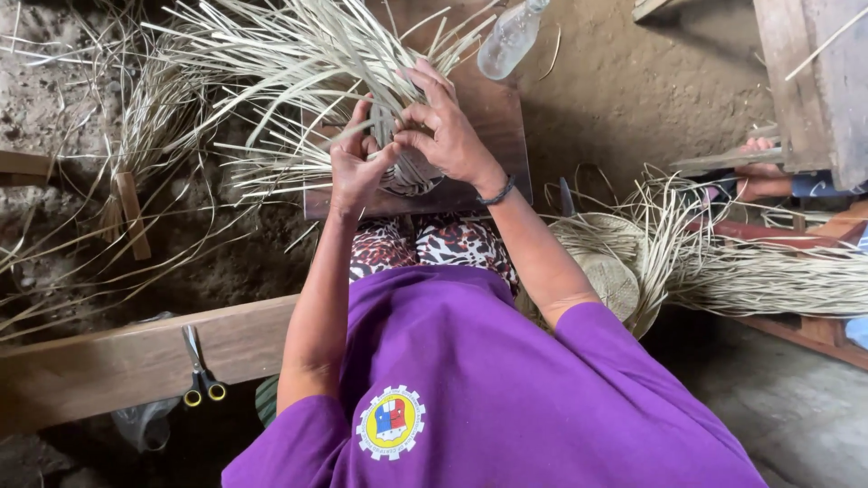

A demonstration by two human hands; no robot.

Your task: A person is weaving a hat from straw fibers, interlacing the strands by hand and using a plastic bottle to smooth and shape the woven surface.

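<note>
both hands [398, 149] pinch straw weave [411, 172], strands fanning up-left

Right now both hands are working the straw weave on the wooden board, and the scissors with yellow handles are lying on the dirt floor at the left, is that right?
Not quite. The scissors lie on the wooden plank at lower left, not on the dirt floor, as the head view shows. Both the left hand and right hand do work the straw weave on the wooden board.

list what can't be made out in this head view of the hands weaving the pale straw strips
- Woven straw piece, head view: its middle is covered by the left hand and right hand.
- Clear plastic bottle: its top is cut off by the upper edge.
- Yellow-handled scissors: blade tips too small to tell.
- Another person's foot: mostly hidden behind the wooden plank.
</note>
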